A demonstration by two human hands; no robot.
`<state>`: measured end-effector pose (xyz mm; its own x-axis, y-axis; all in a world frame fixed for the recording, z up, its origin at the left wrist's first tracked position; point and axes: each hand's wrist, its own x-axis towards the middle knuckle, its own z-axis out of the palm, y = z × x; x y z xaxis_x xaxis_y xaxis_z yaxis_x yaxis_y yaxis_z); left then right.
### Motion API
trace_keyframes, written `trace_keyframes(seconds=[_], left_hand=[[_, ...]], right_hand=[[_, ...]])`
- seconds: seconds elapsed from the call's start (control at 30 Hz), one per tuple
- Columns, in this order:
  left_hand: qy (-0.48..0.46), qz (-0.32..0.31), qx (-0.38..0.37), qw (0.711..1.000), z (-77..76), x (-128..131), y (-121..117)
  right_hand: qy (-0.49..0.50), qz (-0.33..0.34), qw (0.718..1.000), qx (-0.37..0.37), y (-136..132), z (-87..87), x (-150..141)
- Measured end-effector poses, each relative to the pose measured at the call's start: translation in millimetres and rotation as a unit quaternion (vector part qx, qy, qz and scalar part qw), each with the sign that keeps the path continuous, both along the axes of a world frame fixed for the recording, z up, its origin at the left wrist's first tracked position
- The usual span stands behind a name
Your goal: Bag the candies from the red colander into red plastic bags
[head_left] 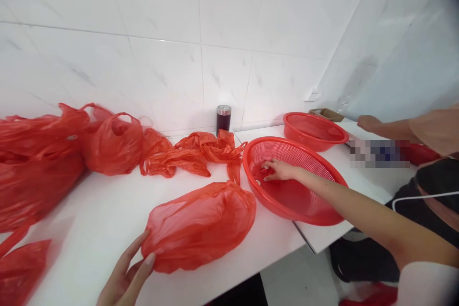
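My left hand (129, 270) is at the near left end of a red plastic bag (201, 224), its thumb and fingers gripping the edge. The bag lies on its side, puffed out, on the white table. My right hand (278, 170) reaches down into a large red plastic colander (297, 201). Its fingers are bent and apart near the colander's left inner wall, and I see nothing held in them. A small pale piece (258, 182) lies beside that hand, too small to name.
Crumpled red bags (193, 153) lie behind, with fuller ones (111, 146) at left. A dark tumbler (224, 118) stands by the wall. A red basin (313, 131) and cardboard box (326, 114) are at back right. Another person's arm (390, 129) extends from the right.
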<state>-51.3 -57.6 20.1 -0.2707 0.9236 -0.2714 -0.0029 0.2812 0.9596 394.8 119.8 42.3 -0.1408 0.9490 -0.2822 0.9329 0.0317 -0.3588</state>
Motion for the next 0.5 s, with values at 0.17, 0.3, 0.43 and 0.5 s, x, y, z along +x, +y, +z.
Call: trace_keyframes(seconds=[0.17, 0.3, 0.43, 0.5], left_hand=[[-0.045, -0.049, -0.017, 0.998, -5.7, -5, 11], [-0.082, -0.057, -0.012, 0.995, -6.4, -2, 12], [-0.091, -0.033, -0.002, 0.995, 5.9, 10, 8], [-0.110, -0.035, 0.017, 0.993, 13.0, 18, 8]], right_hand=[[0.062, -0.061, 0.996, -0.003, -12, 4.9, -10], [0.131, -0.101, 0.986, 0.019, -22, 35.8, -12], [0.244, -0.066, 0.966, 0.048, -45, 95.8, -38], [0.387, 0.003, 0.921, 0.052, -65, 119.4, -70]])
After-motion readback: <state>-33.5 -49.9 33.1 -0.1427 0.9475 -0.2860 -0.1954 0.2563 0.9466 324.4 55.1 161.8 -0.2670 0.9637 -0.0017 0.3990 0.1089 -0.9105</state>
